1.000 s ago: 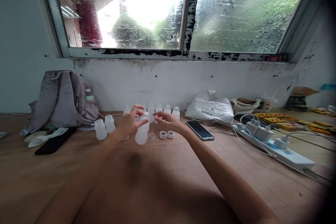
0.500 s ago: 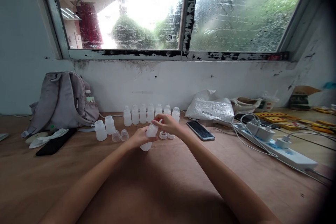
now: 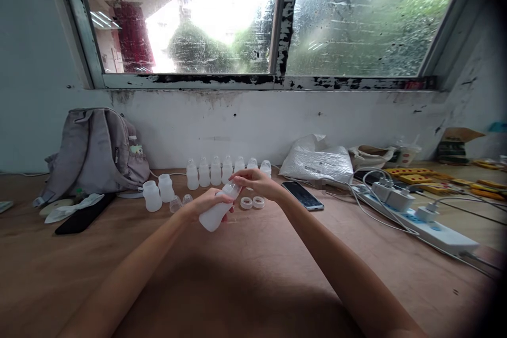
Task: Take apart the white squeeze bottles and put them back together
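Observation:
My left hand (image 3: 209, 202) is wrapped around the middle of a frosted white baby bottle (image 3: 213, 217). The bottle is tilted, its base down to the left and its top up to the right. At that upper end is a clear domed cap (image 3: 231, 188), and the fingers of my right hand (image 3: 250, 181) are closed on it. Just right of the bottle lie two white rings (image 3: 246, 203) (image 3: 259, 202). Left of my left hand stand two open bottle bodies (image 3: 152, 196) (image 3: 166, 188). Two clear caps (image 3: 175, 204) (image 3: 187, 199) rest close by, one partly hidden by my hand.
Several capped bottles (image 3: 204, 172) stand in a row along the wall. A phone (image 3: 303, 195) and a silvery bag (image 3: 317, 163) are to the right, beyond them a power strip (image 3: 443, 236) with cables. A grey backpack (image 3: 97, 153) and a black pouch (image 3: 85, 215) are on the left.
The bottle has tipped further, its base swinging left and its top staying to the right. My left hand has shifted slightly left, uncovering more of the bottle's base.

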`<move>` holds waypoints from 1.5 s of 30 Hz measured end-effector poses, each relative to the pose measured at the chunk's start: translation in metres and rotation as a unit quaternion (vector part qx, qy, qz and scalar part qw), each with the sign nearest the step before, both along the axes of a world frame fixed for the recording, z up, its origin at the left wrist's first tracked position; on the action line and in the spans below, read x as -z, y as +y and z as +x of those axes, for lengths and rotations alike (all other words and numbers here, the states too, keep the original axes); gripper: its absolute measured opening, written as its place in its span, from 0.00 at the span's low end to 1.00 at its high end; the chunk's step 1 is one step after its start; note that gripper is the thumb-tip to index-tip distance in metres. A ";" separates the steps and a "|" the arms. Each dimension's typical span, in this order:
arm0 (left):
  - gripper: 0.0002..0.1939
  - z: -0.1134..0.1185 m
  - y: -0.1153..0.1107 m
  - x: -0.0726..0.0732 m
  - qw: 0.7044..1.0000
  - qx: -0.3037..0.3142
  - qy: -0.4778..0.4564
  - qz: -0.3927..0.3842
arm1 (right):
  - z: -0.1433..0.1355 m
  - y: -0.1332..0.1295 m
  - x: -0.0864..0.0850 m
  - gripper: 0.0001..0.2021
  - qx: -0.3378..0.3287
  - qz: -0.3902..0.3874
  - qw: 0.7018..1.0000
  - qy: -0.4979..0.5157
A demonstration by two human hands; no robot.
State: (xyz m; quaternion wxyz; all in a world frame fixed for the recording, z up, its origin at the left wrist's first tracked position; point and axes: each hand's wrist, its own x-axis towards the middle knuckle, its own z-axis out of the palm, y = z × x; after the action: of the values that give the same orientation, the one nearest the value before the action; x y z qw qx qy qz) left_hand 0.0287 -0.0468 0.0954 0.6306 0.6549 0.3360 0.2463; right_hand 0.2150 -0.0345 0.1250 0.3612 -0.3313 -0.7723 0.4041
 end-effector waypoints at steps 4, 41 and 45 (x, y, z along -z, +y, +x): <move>0.14 -0.008 -0.003 -0.003 0.991 0.041 -0.064 -0.106 | 0.000 -0.004 -0.003 0.17 -0.047 -0.003 0.998 0.038; 0.25 -0.023 0.038 0.011 0.858 -0.286 0.169 0.391 | 0.010 0.028 0.033 0.24 0.097 0.111 0.964 -0.219; 0.21 -0.021 0.033 0.006 0.878 -0.240 0.141 0.390 | 0.011 0.023 0.028 0.24 0.103 0.095 0.966 -0.219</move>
State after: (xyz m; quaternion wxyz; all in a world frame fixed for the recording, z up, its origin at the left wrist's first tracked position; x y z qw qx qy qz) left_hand 0.0080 -0.0133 0.0896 0.1918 0.7747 0.4451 0.4061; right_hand 0.2257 -0.0117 0.0975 0.2529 -0.4534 -0.8292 0.2071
